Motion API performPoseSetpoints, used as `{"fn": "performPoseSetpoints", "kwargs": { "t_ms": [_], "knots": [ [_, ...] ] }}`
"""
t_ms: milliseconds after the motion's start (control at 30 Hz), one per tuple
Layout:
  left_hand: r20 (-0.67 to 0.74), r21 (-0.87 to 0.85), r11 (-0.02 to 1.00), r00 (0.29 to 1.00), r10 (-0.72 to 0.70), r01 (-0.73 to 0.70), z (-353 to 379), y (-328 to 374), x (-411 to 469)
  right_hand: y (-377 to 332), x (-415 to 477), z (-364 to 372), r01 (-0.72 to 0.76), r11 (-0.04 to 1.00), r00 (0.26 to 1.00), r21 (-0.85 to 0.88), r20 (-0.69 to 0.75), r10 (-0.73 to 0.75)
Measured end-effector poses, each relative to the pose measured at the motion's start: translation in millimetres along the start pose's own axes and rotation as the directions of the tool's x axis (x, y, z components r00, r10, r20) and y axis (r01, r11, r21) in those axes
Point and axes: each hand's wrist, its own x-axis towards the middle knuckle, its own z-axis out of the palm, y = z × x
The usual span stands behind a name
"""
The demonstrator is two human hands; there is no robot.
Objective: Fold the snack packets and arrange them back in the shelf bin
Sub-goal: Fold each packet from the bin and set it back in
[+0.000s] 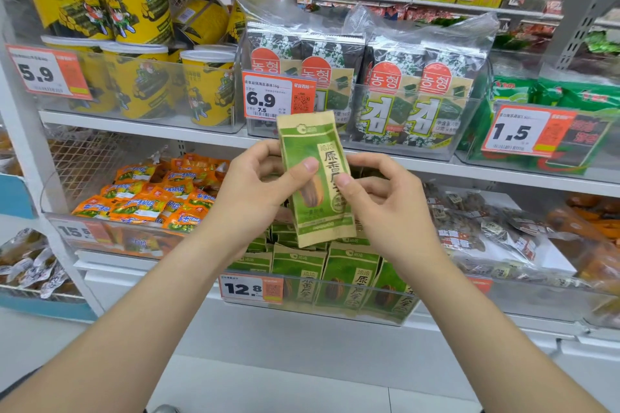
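Note:
A green and tan snack packet point(313, 178) stands upright in the air in front of the shelves, its sides folded back so it looks narrow. My left hand point(258, 188) grips its left edge, thumb on the front. From the other side my right hand point(382, 201) pinches the right edge, thumb on the front too. Directly below sits a clear shelf bin point(396, 312) holding several matching green packets point(349, 278) standing in rows, with a 12.8 price tag point(251, 288) on its front.
Left of that bin is another with orange packets point(151, 198). To its right lie bagged dark snacks point(486, 228). The shelf above carries yellow cups point(141, 77), seaweed packs point(385, 87) and green bags point(553, 117). White floor lies below.

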Motion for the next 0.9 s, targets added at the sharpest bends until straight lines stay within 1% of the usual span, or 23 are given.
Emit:
{"fn": "performPoseSetpoints", "kwargs": {
  "t_ms": [67, 167, 233, 300, 367, 433, 533, 600, 700, 767, 900],
  "knots": [
    [0.036, -0.030, 0.999, 0.999, 0.030, -0.029, 3, 2, -3, 3, 0, 5, 0.022, 1.000, 0.999, 0.007, -0.040, -0.021],
    [0.065, -0.083, 0.996, 0.997, 0.042, -0.037, 4, 3, -3, 6, 1, 9, -0.006, 1.000, 0.999, 0.024, -0.051, 0.007],
    [0.098, -0.125, 0.992, 0.995, 0.035, -0.023, 3, 2, -4, 9, 2, 11, -0.003, 1.000, 0.998, -0.031, -0.067, 0.001],
    [0.137, -0.153, 0.988, 0.990, 0.019, 0.003, 4, 1, -5, 12, 1, 15, 0.018, 0.996, 0.992, -0.086, -0.122, -0.028],
    [0.158, -0.164, 0.986, 0.987, 0.000, 0.026, 7, 1, -7, 7, -5, 19, 0.052, 0.997, 0.987, -0.064, -0.147, -0.061],
    [0.174, -0.191, 0.981, 0.985, -0.010, 0.043, 9, 3, -8, -1, -11, 21, 0.130, 0.990, 0.986, -0.045, -0.102, -0.134],
    [0.187, -0.210, 0.976, 0.982, -0.026, 0.066, 9, 6, -10, -9, -14, 20, 0.239, 0.967, 0.970, -0.090, -0.023, -0.242],
    [0.185, -0.209, 0.975, 0.982, -0.036, 0.076, 8, 7, -11, -10, -14, 19, 0.279, 0.957, 0.960, -0.080, -0.012, -0.280],
    [0.168, -0.194, 0.979, 0.985, -0.032, 0.065, 9, 6, -10, -11, -11, 21, 0.211, 0.976, 0.977, 0.057, -0.046, -0.208],
    [0.156, -0.197, 0.979, 0.987, -0.025, 0.056, 9, 6, -10, -13, -9, 22, 0.155, 0.978, 0.988, 0.136, -0.043, -0.150],
    [0.154, -0.199, 0.978, 0.988, -0.026, 0.056, 9, 6, -10, -10, -8, 24, 0.098, 0.979, 0.995, 0.181, -0.032, -0.094]
  ]
}}
